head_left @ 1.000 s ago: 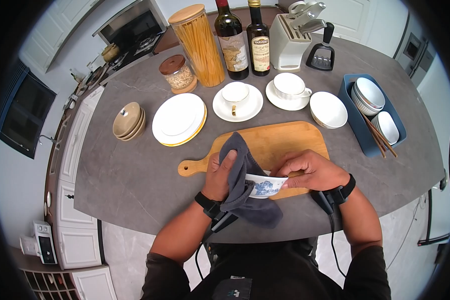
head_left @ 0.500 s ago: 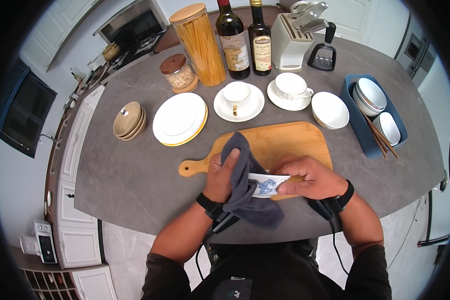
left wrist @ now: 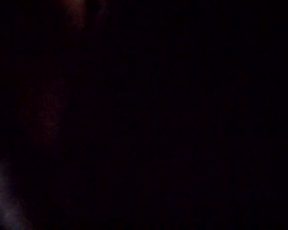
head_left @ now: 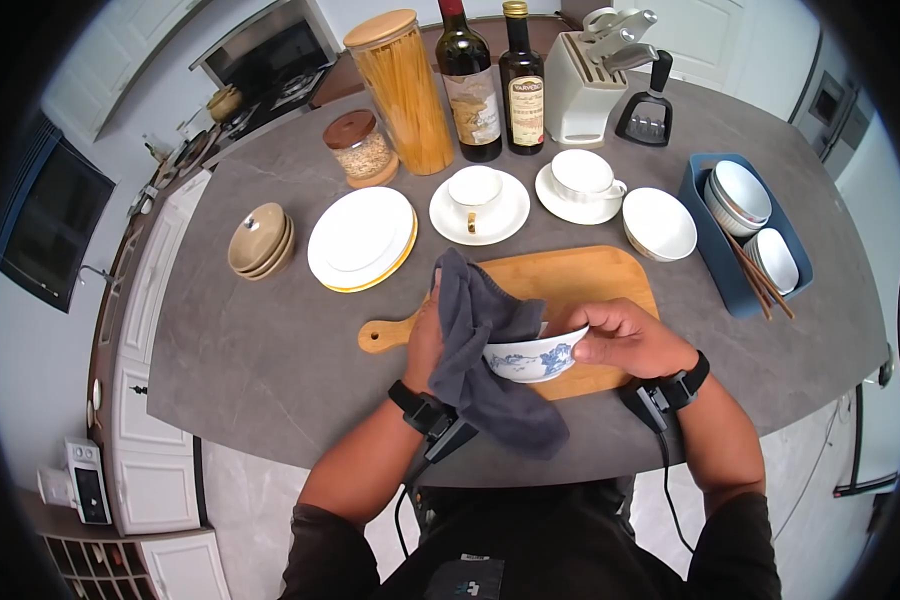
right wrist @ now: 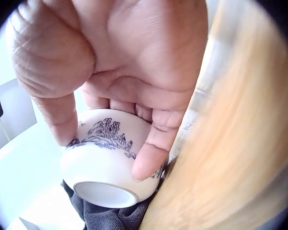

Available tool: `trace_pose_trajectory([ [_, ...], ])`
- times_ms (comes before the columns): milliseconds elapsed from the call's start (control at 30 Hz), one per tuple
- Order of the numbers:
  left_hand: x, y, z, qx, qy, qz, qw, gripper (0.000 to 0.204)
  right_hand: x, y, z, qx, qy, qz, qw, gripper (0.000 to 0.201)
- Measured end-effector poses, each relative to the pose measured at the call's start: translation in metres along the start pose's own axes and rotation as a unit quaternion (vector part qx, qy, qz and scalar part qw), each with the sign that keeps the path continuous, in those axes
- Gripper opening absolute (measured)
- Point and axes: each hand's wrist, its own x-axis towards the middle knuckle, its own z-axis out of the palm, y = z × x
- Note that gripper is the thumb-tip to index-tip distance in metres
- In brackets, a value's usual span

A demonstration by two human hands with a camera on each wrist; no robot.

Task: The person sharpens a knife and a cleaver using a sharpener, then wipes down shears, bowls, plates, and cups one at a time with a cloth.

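A white bowl [head_left: 536, 360] with a blue landscape pattern is held over the wooden cutting board [head_left: 610, 280]. My right hand [head_left: 625, 338] grips it by its right side. In the right wrist view, the thumb and fingers of my right hand [right wrist: 129, 62] spread around the bowl [right wrist: 103, 165], its foot ring facing the camera. My left hand [head_left: 425, 345] holds a dark grey cloth [head_left: 465, 330], which drapes over the bowl's left side and hangs below it. Cloth hides most of the left fingers. The left wrist view is almost wholly dark.
Stacked brown bowls [head_left: 260, 240], white plates [head_left: 360, 235], two cups on saucers [head_left: 480, 225] and a white bowl [head_left: 660, 225] line the far side. A blue bin [head_left: 715, 255] with bowls and chopsticks stands right. Behind are jars, bottles [head_left: 470, 100] and a knife block [head_left: 580, 90].
The bowl has turned and tilted in my hands, showing more of its patterned side. The cloth has shifted over its rim, and my left thumb, visible before, is now mostly covered.
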Motion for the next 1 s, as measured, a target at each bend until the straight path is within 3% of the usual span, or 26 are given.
trace_pose_trajectory([
  [100, 0.005, -0.001, -0.001, -0.076, -0.001, -0.047, 0.996, 0.046, 0.0, 0.001, -0.002, 0.007, 0.003, 0.013, 1.0, 0.025],
  [500, 0.004, 0.002, -0.001, -0.177, -0.013, -0.107, 0.978, 0.048, 0.0, 0.004, -0.004, 0.035, 0.042, 0.027, 0.998, 0.022],
  [633, 0.0, 0.006, 0.005, -0.142, 0.007, -0.1, 0.985, 0.048, 0.0, 0.003, -0.002, 0.024, 0.052, 0.021, 0.998, 0.021],
  [800, -0.005, 0.007, 0.009, -0.008, 0.015, -0.002, 1.0, 0.051, -0.001, 0.004, -0.003, 0.022, 0.046, 0.026, 0.998, 0.021],
  [1000, -0.003, 0.008, 0.009, -0.039, 0.012, -0.035, 0.999, 0.053, -0.001, 0.001, -0.003, 0.033, 0.036, 0.034, 0.998, 0.024],
])
